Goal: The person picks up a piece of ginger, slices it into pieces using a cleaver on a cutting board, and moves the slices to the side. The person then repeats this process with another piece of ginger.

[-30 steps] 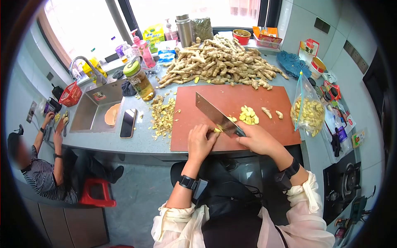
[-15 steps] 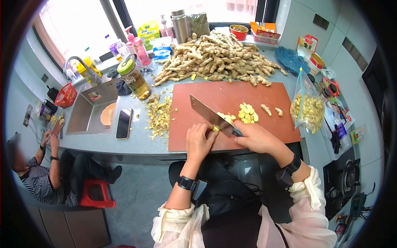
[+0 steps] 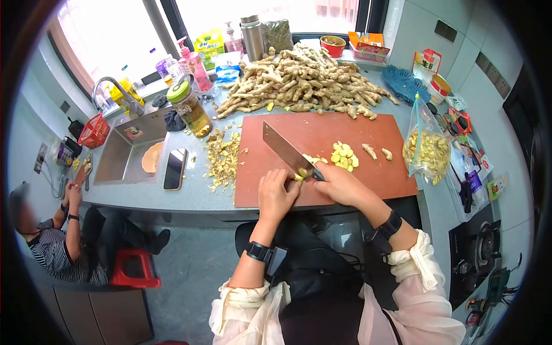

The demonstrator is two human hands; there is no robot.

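Note:
My right hand [image 3: 339, 183] is wrapped round the dark handle of a cleaver [image 3: 286, 148], whose broad blade slants up to the left over the red-brown cutting board [image 3: 379, 129]. Beside the blade, my left hand [image 3: 277, 192] pinches a peeled piece of ginger [image 3: 298, 176] near the board's front edge. Ginger slices [image 3: 344, 157] lie in a small heap right of the blade, and some are partly hidden behind it. Two small unpeeled ginger pieces [image 3: 370, 150] rest farther right on the board.
A large pile of ginger roots [image 3: 305, 77] sits behind the board. Peelings [image 3: 221, 155], a phone [image 3: 175, 169] and a jar [image 3: 190, 112] are to the left, by the sink [image 3: 123, 152]. A bag of slices [image 3: 428, 154] stands right. Another person [image 3: 66, 241] sits at far left.
My right hand and the cleaver have shifted slightly left, and the cleaver's handle is higher. My left hand stays at nearly the same spot on the ginger.

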